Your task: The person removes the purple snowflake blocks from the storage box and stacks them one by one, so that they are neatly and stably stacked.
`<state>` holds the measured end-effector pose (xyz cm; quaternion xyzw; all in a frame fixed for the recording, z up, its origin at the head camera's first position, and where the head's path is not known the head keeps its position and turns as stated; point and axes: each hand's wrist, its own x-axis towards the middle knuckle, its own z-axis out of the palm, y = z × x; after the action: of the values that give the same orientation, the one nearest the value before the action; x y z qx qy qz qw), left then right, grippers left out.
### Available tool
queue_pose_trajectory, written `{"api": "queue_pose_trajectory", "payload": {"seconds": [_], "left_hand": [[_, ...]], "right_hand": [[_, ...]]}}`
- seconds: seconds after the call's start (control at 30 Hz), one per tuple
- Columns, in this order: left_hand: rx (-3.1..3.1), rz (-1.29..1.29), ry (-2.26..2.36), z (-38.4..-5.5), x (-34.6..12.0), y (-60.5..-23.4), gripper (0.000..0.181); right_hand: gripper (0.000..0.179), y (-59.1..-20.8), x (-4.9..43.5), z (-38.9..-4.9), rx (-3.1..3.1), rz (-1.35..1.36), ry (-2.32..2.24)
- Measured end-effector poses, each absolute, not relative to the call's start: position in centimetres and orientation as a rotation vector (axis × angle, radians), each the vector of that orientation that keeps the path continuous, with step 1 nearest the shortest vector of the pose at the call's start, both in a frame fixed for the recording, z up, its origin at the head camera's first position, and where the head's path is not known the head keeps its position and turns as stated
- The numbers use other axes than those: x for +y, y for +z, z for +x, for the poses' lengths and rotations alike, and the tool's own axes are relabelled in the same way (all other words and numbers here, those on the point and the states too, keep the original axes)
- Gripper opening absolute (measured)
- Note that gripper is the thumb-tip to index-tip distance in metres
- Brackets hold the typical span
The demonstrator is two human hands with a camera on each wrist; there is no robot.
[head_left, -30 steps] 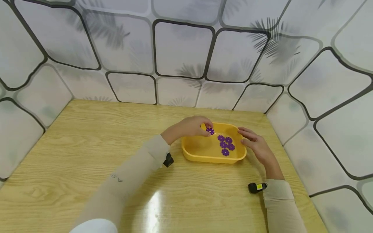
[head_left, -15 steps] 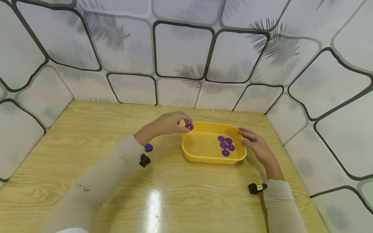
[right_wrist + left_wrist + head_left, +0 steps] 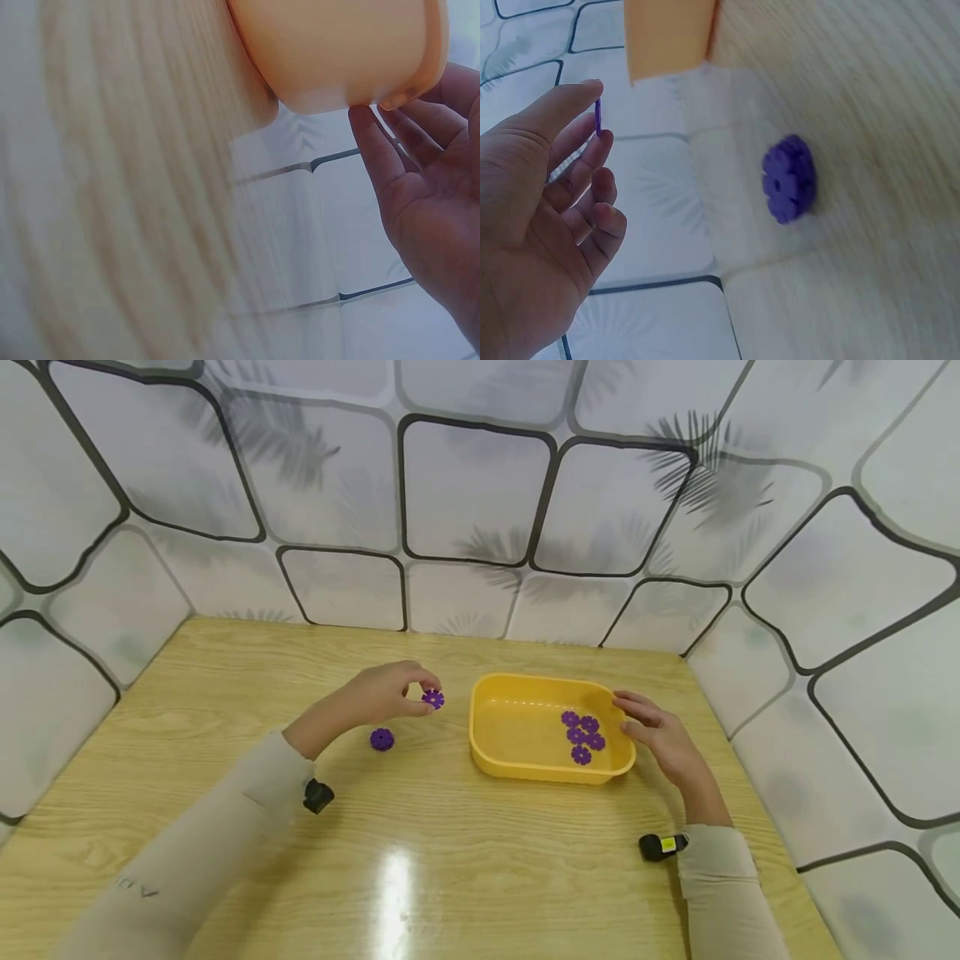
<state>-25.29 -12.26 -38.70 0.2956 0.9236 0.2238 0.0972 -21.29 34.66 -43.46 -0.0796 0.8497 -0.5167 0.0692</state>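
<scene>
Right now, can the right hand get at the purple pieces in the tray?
Probably yes: the right hand is at the right end of the yellow tray, the purple pieces lie toward that side, and nothing covers them.

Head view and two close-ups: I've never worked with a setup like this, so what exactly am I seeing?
There's no machine here, just a person's two bare hands. The large picture looks forward and down from a head-worn camera; the smaller ones come from cameras worn on the left and right wrists. On the wooden table sits a yellow tray with several purple flower-shaped pieces inside. Beside it is a small purple stack. The left hand pinches one purple disc; the right hand touches the tray's end.
</scene>
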Motion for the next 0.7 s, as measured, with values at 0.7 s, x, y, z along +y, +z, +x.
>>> {"api": "queue_pose_trajectory", "payload": {"seconds": [0.7], "left_hand": [[2.708, 0.675, 0.630, -22.7, -18.4, -42.6, 0.035]], "right_hand": [[0.049, -43.7, 34.7, -21.4, 2.558, -0.230, -1.550]]}}
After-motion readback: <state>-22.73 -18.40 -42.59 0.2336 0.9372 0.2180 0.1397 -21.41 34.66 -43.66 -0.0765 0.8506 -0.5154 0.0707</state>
